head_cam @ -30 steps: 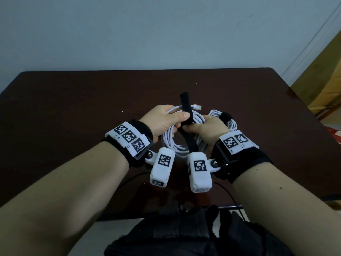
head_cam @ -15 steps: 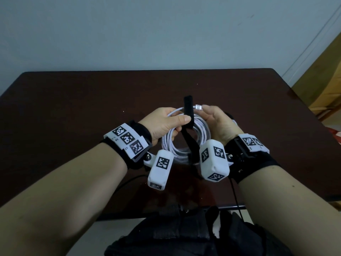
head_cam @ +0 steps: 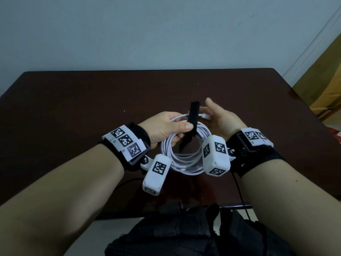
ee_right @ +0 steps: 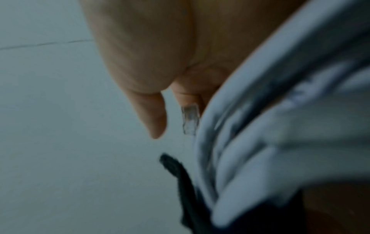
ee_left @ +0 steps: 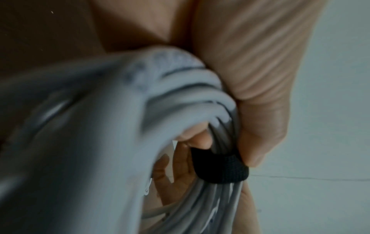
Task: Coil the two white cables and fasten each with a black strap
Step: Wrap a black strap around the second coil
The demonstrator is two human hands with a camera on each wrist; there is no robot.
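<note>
A coiled white cable (head_cam: 184, 163) hangs above the table in my left hand (head_cam: 181, 133), whose fingers curl round the top of the coil. The left thumb (ee_left: 260, 110) presses a black strap (head_cam: 193, 112) against the strands. One strap end stands up above the coil and the other hangs down through its middle. In the left wrist view the strap (ee_left: 222, 171) wraps the bundled cable (ee_left: 180, 102). My right hand (head_cam: 206, 108) is held just right of the strap with straight fingers, holding nothing. The cable's clear connector (ee_right: 190, 120) lies beside those fingers. No second cable shows.
The dark brown table (head_cam: 73, 108) spreads under both hands, with a pale wall behind it. A black bag or garment (head_cam: 184, 233) lies on my lap at the near edge. A thin black wire (head_cam: 238, 187) trails from the right wrist. Wooden furniture (head_cam: 328, 80) stands at far right.
My right hand let go of the strap and coil, rose and opened beside the strap's upper end. The other coil seen earlier on the table is now hidden behind it.
</note>
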